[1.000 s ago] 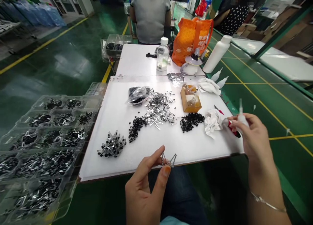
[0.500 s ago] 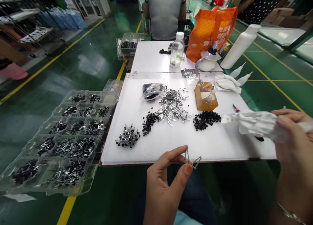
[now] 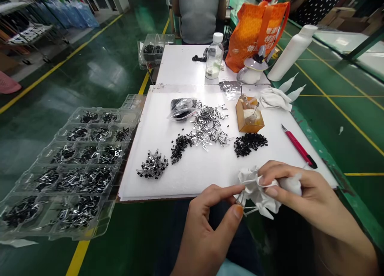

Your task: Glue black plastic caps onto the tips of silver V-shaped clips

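My left hand (image 3: 207, 228) pinches a small bent metal clip (image 3: 251, 209) between thumb and forefinger, in front of the table's near edge. In my right hand (image 3: 315, 200) is a crumpled white cloth (image 3: 255, 188), pressed up against the clip and partly covering it. A translucent whitish piece (image 3: 291, 184), its kind unclear, is also in that hand. Beyond the hands lie a heap of black caps (image 3: 250, 144) and a spread of bare metal clips (image 3: 208, 126). A pile of clips with black ends (image 3: 152, 164) sits to the left, beside more small black caps (image 3: 180, 146).
A red utility knife (image 3: 298, 148) lies on the right of the white table (image 3: 210, 180). Behind are a small brown box (image 3: 252, 126), a plastic bag (image 3: 183, 108), another cloth (image 3: 274, 99) and a bottle (image 3: 214, 58). A compartment tray (image 3: 64, 192) stands left. A person (image 3: 198, 16) sits ahead.
My right hand has moved left with the white cloth, bringing it onto the clip in my left hand. The utility knife has come into full view.
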The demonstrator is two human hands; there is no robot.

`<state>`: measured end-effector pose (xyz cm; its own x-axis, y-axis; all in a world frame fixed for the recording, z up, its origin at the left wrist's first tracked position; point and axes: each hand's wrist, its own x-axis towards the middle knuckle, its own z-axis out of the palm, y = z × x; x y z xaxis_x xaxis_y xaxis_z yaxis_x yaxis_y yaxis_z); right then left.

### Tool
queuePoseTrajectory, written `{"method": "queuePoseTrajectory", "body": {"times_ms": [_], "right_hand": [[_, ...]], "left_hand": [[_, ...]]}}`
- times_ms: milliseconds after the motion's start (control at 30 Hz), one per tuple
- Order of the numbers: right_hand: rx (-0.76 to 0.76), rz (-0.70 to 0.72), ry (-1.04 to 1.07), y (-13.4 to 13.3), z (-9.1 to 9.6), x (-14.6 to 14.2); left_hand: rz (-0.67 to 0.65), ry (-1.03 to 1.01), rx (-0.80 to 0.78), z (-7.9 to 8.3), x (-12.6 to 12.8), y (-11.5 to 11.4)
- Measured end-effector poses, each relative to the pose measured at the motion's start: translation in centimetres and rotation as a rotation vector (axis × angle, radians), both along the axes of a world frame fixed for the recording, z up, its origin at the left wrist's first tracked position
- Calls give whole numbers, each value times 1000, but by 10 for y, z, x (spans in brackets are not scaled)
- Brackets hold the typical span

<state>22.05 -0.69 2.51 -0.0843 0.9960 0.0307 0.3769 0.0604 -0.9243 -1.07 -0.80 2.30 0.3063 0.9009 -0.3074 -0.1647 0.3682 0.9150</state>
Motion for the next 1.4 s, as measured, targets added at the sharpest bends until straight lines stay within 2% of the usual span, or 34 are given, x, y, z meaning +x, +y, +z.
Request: {"method": "queuePoseTrajectory", "body": {"times_ms": [200, 300, 433, 733, 1000, 1133, 1167, 1233, 1333, 1367, 1400], "right_hand": [[-41, 145, -11, 11, 8, -6], [-22, 232, 8, 17, 9, -8], [-44, 280, -46, 23, 11, -11], [-48, 266, -199, 25, 11, -16], [-83, 282, -241, 26, 5, -21], [-47, 265, -226, 27, 9, -13], [-37, 230, -214, 26, 11, -4], [-1, 63, -229, 24, 13, 24], [77, -407, -435, 23, 9, 78], [66, -512, -505, 24, 5, 94], [18, -526, -548, 25, 0, 106]], "left_hand": [[-47, 108, 78, -5, 1, 4], [-24, 192, 140, -6, 3, 6], [3, 273, 211, -6, 6, 8], [-14, 382, 299, -11, 11, 4], [-38, 473, 400, -13, 12, 7], [-33, 486, 376, -16, 11, 8], [-22, 483, 362, -17, 9, 8], [3, 465, 318, -20, 4, 8], [97, 409, 241, -23, -6, 8], [140, 385, 213, -23, -10, 8], [189, 363, 189, -23, -13, 8]]}}
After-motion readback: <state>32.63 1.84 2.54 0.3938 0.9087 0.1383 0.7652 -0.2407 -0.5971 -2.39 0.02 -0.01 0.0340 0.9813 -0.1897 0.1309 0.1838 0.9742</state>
